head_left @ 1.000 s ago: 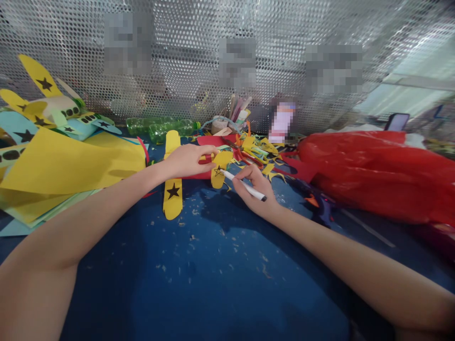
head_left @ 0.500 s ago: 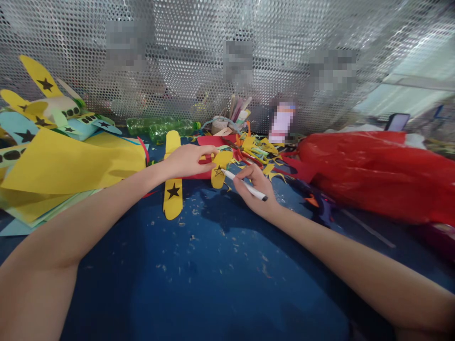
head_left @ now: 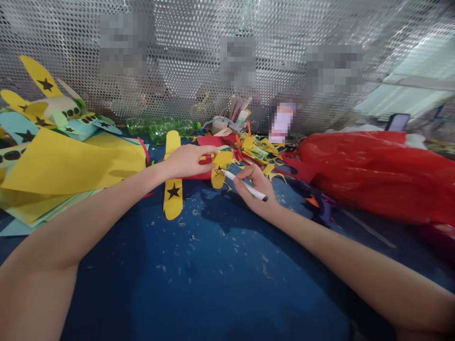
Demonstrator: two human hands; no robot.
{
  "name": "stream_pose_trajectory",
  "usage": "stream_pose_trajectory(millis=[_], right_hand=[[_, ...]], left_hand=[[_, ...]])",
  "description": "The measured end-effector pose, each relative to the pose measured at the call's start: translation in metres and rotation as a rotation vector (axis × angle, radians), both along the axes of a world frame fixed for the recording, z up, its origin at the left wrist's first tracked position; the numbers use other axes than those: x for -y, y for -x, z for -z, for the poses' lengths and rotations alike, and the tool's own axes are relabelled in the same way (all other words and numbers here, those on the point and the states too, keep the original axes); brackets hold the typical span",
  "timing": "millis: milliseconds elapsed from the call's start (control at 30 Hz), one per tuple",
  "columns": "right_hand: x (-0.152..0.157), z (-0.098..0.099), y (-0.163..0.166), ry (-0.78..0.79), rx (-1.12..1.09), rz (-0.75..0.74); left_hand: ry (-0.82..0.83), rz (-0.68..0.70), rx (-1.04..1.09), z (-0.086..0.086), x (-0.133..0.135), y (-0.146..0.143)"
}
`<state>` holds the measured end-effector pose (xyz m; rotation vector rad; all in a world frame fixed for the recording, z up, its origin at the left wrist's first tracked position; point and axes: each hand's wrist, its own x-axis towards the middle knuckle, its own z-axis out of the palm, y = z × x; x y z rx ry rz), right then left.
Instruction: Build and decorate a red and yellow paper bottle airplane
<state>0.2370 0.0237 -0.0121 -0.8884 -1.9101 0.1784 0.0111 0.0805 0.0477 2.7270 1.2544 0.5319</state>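
My right hand (head_left: 256, 192) pinches a white marker pen (head_left: 245, 185) whose tip rests on a small yellow paper piece (head_left: 219, 171) with a star outline on it. My left hand (head_left: 188, 160) lies on the paper next to that piece, fingertips pressing its upper edge, fingers closed together. A long yellow paper wing (head_left: 173, 187) with a black star runs under my left wrist on the blue tabletop (head_left: 213, 274).
Yellow and light blue paper sheets (head_left: 67, 166) and paper planes with stars (head_left: 46, 106) fill the left. Green plastic bottles (head_left: 159, 127) and coloured paper scraps (head_left: 256, 149) lie at the back by a perforated metal screen. A red plastic bag (head_left: 377, 173) covers the right.
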Motion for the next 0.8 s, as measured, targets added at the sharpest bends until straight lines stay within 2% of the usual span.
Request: stream_pose_trajectory(millis=[533,733,800], right_hand=[[0.0009,-0.0003,0.0005,-0.030,-0.017,-0.014],[0.0059,-0.0058,0.0032,-0.085,0.119,-0.099],[0.0065,-0.0072,0.0046,-0.101,0.139,-0.085]], left_hand=[[-0.001,0.001,0.013,0.0009,-0.0004,0.0004],[-0.002,0.001,0.022,0.0016,-0.0005,0.0004],[-0.004,0.003,0.022,0.0018,-0.0008,0.0004]])
